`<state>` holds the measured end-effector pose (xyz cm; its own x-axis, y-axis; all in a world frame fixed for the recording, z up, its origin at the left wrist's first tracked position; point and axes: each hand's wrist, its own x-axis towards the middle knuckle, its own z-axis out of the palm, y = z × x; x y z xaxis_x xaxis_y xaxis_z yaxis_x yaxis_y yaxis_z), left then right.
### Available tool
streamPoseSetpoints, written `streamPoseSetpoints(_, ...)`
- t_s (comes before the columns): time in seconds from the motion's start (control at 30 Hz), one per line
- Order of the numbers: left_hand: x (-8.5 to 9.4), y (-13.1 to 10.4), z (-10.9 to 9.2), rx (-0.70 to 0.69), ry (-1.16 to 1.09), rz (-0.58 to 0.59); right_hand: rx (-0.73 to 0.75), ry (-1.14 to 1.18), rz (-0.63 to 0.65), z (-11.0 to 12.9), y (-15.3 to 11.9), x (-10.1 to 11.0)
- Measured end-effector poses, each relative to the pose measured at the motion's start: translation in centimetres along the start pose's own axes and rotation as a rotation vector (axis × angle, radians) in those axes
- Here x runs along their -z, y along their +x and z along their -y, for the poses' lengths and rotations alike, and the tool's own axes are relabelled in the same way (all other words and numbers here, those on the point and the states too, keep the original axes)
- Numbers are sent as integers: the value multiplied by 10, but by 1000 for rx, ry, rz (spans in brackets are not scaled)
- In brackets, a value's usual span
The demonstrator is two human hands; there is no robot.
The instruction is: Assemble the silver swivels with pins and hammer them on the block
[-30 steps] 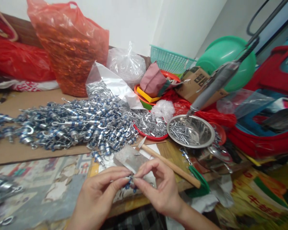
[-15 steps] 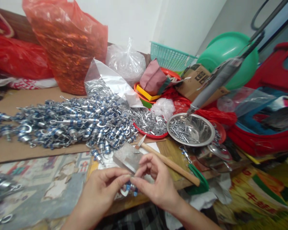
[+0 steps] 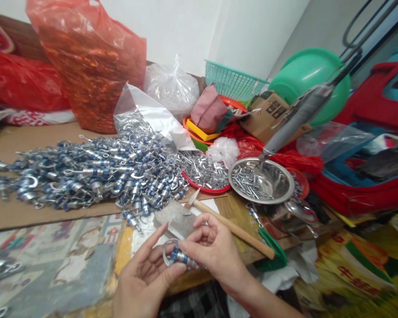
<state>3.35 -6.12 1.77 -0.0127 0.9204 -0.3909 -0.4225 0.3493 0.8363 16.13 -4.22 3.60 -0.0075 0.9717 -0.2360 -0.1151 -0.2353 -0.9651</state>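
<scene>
Pinching the part (image 3: 183,257) at lower centre, the right hand (image 3: 215,251) should hold firm; the left hand (image 3: 147,279), loosely spread, should steady it.

"What sort of place is this?"
"A small workshop, I'd say: blue-and-silver metal fittings (image 3: 99,172) lie heaped on a cardboard sheet (image 3: 20,221), with a wooden-handled hammer (image 3: 234,229) near them."
"Factory floor or makeshift corner?"
"Makeshift, it seems. A stainless-steel bowl (image 3: 280,179) holds metal pins (image 3: 248,183), and a teal plastic basket (image 3: 235,80) and a green basin (image 3: 310,81) crowd in by the white wall (image 3: 179,26)."
</scene>
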Motion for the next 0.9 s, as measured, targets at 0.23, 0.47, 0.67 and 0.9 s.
streamPoseSetpoints(0.23, 0, 14, -12, 81, -63, 53, 562, -857, 28, 19, 36, 21)
streamPoseSetpoints(0.47, 3, 23, -12, 82, 26, 73, 718, -1293, 112, 5, 62, 28)
streamPoseSetpoints(0.67, 4, 24, -10, 70, 22, 85, 747, -1213, 151, -1, 54, 28)
streamPoseSetpoints(0.9, 3, 28, -10, 19, -2, 94, 702, -1310, 87, 1, 56, 25)
